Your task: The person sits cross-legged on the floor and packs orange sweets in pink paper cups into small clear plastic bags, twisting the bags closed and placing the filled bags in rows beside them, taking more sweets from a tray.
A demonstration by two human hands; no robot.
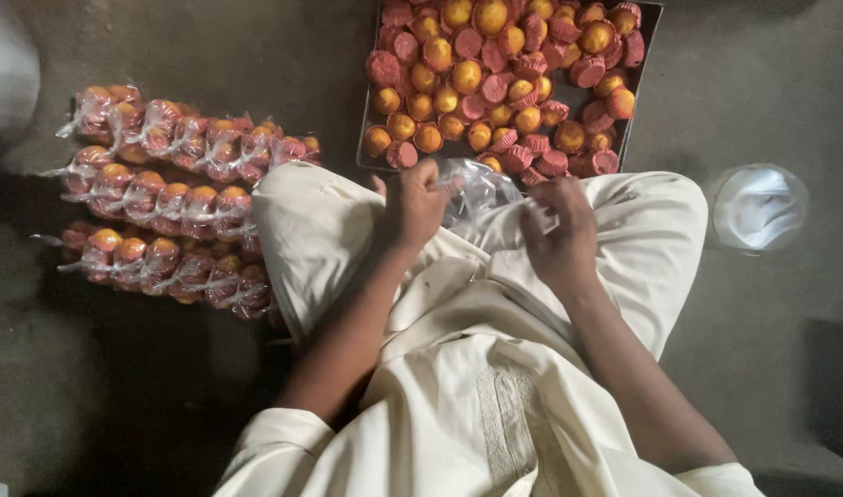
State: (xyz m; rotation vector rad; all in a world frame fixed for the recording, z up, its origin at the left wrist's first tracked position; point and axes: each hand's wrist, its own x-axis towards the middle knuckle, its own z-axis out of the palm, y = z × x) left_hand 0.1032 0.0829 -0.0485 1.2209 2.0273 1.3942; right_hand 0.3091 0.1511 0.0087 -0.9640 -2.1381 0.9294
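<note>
You're sitting on the floor (pixel 145 405), a dark, bare surface running to every edge of the view, with your knees spread under a cream robe (pixel 477 368) that is filling the lower middle. Straight ahead of your knees a metal tray (pixel 644 55) is lying flat, heaped with small cupcakes (pixel 467 75) in red paper cups; some are sitting golden top up, others are lying tipped or upside down with only the red cup showing. Off to your left, three long packs (pixel 164 198) of the same cakes, wrapped in clear plastic, are lying side by side on the floor, the nearest one touching the robe over your left knee. To your right, well apart from the tray, a round clear container (pixel 760 207) with something white inside is standing on the floor.

Now the hands: both are working over your lap, just short of the tray's near edge. Your left hand (pixel 412 204) is closing its fingers on one side of a clear plastic bag (pixel 477 189), and your right hand (pixel 561 232) is pinching the other side, fingers curled tight on the film. The bag is bunching up between them, resting against the robe. I can't tell whether anything is inside it.
</note>
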